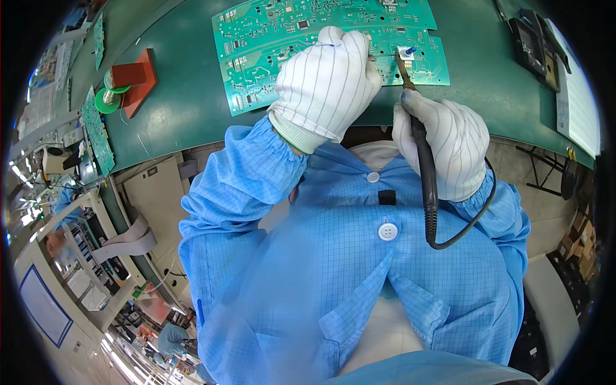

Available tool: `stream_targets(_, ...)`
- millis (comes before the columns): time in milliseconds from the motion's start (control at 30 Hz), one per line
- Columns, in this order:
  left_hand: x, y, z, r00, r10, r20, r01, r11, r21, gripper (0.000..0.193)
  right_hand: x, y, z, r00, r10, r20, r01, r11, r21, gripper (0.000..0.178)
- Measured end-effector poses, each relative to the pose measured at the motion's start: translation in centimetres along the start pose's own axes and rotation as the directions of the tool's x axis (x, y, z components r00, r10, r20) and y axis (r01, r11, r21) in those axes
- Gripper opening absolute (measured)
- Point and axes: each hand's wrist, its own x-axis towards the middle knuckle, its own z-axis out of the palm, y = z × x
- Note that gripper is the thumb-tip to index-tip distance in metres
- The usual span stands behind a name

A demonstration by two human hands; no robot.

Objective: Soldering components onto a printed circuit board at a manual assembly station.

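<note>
Upper centre, the circuit board [247, 80] looks smooth and glossy; the tabletop [183, 90] has a soft sheen. The gloves [324, 86] are matt striped cloth, the soldering iron [425, 160] dark smooth plastic with a dull metal tip [402, 68].

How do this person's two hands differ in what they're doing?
The left hand is over the green circuit board, while the right hand sits just short of the board's near edge. The right hand grips a black soldering iron; whether the left hand holds anything is hidden from this view. Both hands wear white gloves with thin dark stripes.
</note>
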Motion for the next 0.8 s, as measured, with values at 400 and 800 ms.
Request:
stream_targets(400,-0.08,-0.39,-0.64,0.991,-0.024,0.131,0.033,0.997,-0.064,0.011,0.11,-0.31,0.34,0.999,-0.013,-0.039,0.012,1.0,-0.015,0.028)
stream_targets(800,-0.04,-0.82,-0.69,0.983,0.004,0.185,0.006,0.999,-0.053,0.014,-0.21,-0.12,0.4,1.0,-0.018,-0.009,0.018,1.0,0.009,0.035)
